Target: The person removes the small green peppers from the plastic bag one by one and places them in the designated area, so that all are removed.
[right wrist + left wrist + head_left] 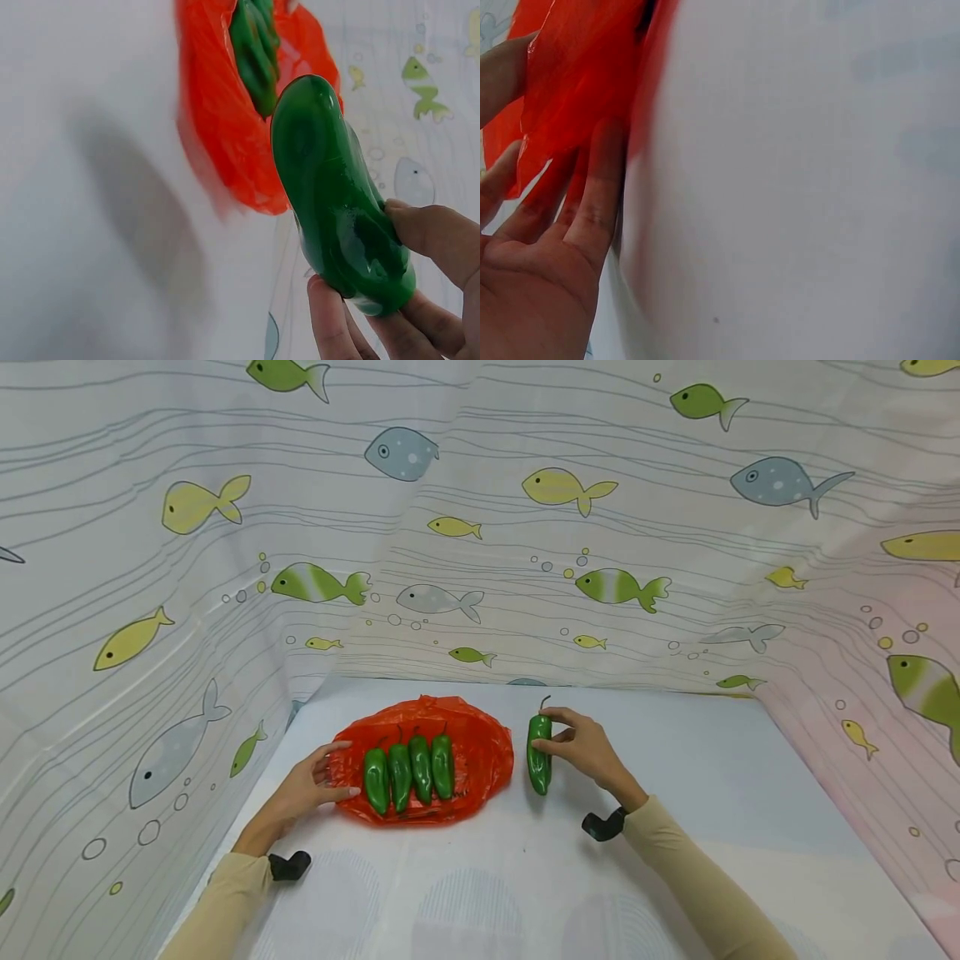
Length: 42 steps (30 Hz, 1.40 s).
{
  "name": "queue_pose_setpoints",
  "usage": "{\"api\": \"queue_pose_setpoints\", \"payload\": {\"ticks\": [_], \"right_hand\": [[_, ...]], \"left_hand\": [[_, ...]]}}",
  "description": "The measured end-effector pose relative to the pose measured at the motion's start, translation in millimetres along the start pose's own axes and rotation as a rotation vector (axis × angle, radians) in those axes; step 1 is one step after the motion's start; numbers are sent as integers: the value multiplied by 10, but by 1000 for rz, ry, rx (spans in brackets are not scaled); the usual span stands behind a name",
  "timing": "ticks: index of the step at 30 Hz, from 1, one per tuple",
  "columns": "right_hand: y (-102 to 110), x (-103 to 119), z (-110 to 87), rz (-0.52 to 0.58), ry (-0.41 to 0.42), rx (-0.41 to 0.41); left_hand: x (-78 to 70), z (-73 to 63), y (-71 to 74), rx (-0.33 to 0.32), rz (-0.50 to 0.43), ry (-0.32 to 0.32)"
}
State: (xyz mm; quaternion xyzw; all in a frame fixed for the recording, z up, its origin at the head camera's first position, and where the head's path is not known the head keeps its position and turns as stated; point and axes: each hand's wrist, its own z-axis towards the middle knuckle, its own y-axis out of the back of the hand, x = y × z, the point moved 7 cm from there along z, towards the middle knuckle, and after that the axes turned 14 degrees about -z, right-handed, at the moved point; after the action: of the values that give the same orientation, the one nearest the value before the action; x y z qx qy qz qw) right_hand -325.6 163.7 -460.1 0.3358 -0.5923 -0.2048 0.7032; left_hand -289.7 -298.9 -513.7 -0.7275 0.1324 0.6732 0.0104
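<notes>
My right hand (588, 747) pinches a glossy green chili pepper (539, 764) between thumb and fingers, to the right of a red plastic bag (491, 752). The pepper hangs upright, its thin stem pointing up; in the right wrist view, this pepper (322, 172) has its rounded tip toward the bag. Several similar green peppers (422, 768) lie side by side on the bag, stems away from me. At the bag's left edge, my left hand (300, 789) holds the side with thumb and fingers apart. In the left wrist view, thin red film (577, 82) covers some of its fingertips.
A white table (660, 743) with faint pale patterns spreads under everything. Fish-printed sheets (510, 560) rise at the back and both sides. Dark wrist-worn cameras (603, 824) sit beneath both beige sleeves (690, 868).
</notes>
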Motion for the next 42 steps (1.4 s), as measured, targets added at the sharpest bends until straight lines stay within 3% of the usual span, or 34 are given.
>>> {"api": "queue_pose_setpoints", "payload": {"ticks": [42], "right_hand": [[131, -706, 20, -75, -125, -25]], "left_hand": [[21, 29, 11, 1, -5, 5]]}}
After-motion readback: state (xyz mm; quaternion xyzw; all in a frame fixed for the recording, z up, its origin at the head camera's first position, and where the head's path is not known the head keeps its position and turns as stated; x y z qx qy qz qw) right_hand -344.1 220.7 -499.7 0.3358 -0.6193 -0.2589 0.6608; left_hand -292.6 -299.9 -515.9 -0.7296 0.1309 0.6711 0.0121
